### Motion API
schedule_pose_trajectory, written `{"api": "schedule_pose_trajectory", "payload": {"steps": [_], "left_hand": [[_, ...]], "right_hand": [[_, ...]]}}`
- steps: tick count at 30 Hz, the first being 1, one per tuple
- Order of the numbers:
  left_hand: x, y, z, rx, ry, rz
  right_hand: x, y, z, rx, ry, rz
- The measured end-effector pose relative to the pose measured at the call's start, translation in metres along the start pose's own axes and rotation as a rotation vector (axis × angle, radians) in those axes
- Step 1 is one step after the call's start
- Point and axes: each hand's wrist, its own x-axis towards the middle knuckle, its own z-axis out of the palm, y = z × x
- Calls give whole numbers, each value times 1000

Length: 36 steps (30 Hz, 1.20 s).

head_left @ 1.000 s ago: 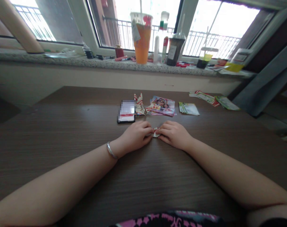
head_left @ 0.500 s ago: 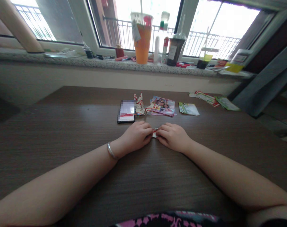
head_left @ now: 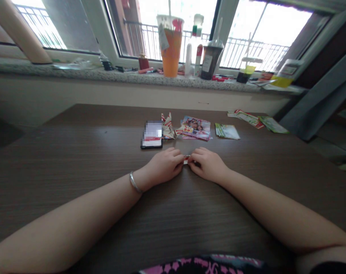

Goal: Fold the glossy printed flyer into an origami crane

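Note:
My left hand [head_left: 163, 166], with a silver bangle at the wrist, and my right hand [head_left: 208, 164] meet fingertip to fingertip on the dark wooden table [head_left: 75, 152]. Both are closed on a small folded piece of printed paper [head_left: 186, 159], red and white, of which only a sliver shows between the fingers. Just beyond the hands lie a phone [head_left: 152, 134], a folded paper figure [head_left: 168, 126] and a colourful leaflet [head_left: 196, 128].
More leaflets [head_left: 227, 131] and flyers [head_left: 247, 117] lie at the table's far right. The stone windowsill [head_left: 75, 72] holds an orange drink cup [head_left: 170, 45], a dark drink cup [head_left: 211, 58], bottles and small clutter. A cardboard tube [head_left: 20, 32] leans at left.
My hands have drawn closer together, so less of the folded paper shows between the fingers than a second ago. Nothing else has moved.

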Motion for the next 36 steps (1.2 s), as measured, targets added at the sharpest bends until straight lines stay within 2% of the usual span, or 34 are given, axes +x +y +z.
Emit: {"api": "schedule_pose_trajectory", "payload": {"steps": [10,19,25,32,36], "left_hand": [[-1,3,2,9,7,-24],[0,10,-4,-14,-28,-64],[-1,7,-2,-115,-18,-105],[-1,4,-1,-190,-48,-154],[-1,1,1,-208,-65,-173]], "right_hand": [[4,4,7,275,13,86],[6,1,5,319,-15,67],[5,4,5,373,-2,45],[5,10,9,268,-33,103],[6,13,11,265,-36,83]]}}
